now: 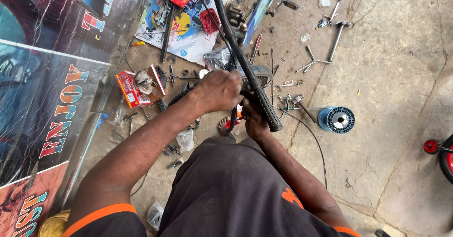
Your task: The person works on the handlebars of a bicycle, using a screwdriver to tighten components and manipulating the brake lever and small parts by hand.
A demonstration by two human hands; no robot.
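Two bare hands work at a black bicycle handlebar with a ribbed rubber grip (259, 100), seen from above. Left hand (218, 91) is closed in a fist over the bar just above the grip, where a brake lever seems to sit. Right hand (255, 121) comes up from below, fingers curled around the underside of the same spot; what it pinches is hidden. A thin black cable (315, 142) trails from there across the concrete floor (396, 100). Nearby lie a blue wire spool (337, 119), a steel hammer (338, 39) and a small red cardboard box (128, 88). Judging by the grip, steadying the bar firmly with the upper hand while the lower one works would serve best.
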